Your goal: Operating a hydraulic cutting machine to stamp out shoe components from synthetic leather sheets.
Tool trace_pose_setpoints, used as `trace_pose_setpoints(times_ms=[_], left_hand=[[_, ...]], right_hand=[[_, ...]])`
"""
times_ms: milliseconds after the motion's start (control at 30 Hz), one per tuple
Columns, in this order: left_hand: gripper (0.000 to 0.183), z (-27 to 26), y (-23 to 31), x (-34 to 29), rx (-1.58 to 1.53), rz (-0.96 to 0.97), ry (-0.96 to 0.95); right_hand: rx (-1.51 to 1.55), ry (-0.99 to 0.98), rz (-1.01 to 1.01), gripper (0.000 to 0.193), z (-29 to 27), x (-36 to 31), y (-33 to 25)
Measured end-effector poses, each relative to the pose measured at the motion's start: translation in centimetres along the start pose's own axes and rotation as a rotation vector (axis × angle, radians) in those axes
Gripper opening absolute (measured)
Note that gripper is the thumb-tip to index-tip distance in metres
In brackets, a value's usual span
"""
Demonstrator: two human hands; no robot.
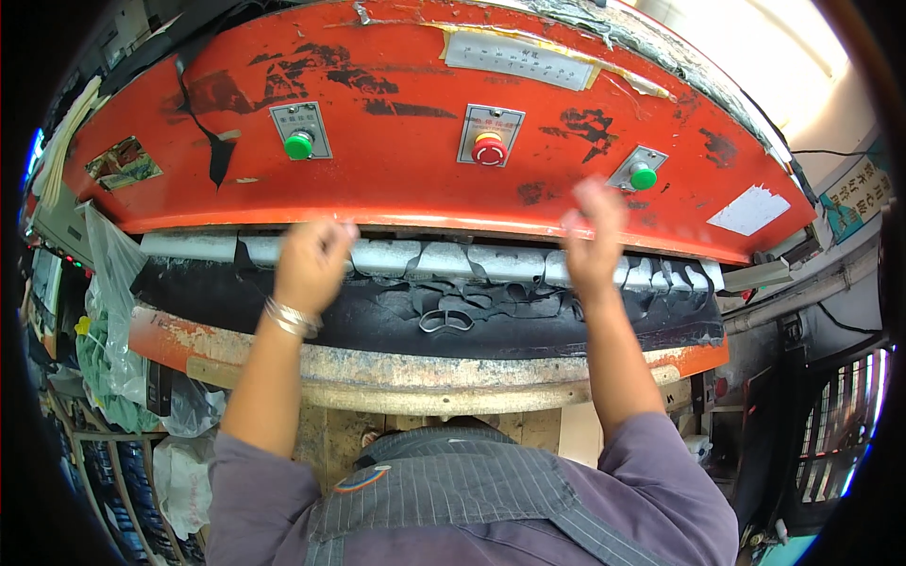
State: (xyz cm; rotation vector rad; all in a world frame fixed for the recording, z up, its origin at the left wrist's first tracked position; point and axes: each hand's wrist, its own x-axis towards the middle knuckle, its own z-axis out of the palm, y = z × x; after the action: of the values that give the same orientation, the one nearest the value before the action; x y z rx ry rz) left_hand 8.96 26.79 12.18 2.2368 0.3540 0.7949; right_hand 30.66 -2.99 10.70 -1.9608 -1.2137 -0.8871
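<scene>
Both of my hands are raised over the bed of a large orange-red press. My left hand, with bracelets at the wrist, has its fingers curled in, and nothing shows in them. My right hand is blurred at the fingertips. Its thumb stands apart from the fingers, near and below the right green push button, and I see nothing in it. Beneath them lies a black sheet with cut-out gaps and torn strips along its far side. A small metal cutting die rests on the sheet between my hands.
A second green button and a red button sit on the press front. Under the press edge runs a pale bar with black scraps across it. A worn ledge borders the near side. Plastic bags hang at left.
</scene>
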Motion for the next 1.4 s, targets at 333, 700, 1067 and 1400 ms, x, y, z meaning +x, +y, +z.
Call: trace_pose_setpoints(times_ms=[333, 700, 1067, 1400], left_hand=[[0.017, 3.2, 3.7, -17.5, 0.195, -0.094, -0.377], [0.023, 3.8, 2.5, -21.3, 0.204, -0.089, -0.423], [0.042, 1.4, -4.2, -20.6, 0.275, 0.015, -0.637], [0.059, 10.5, -1.7, -10.1, -0.089, -0.089, -0.351]], right_hand=[[0.462, -1.045, -0.071, 0.058, -2.0, -10.6, -15.4], [0.206, -0.967, -0.374, 0.016, 5.0, -3.2, -10.6], [-0.09, -1.055, -0.423, 0.016, 12.4, 2.5, -9.7], [0.163, -0.539, 1.085, 0.052, 4.9, -5.9, -3.8]])
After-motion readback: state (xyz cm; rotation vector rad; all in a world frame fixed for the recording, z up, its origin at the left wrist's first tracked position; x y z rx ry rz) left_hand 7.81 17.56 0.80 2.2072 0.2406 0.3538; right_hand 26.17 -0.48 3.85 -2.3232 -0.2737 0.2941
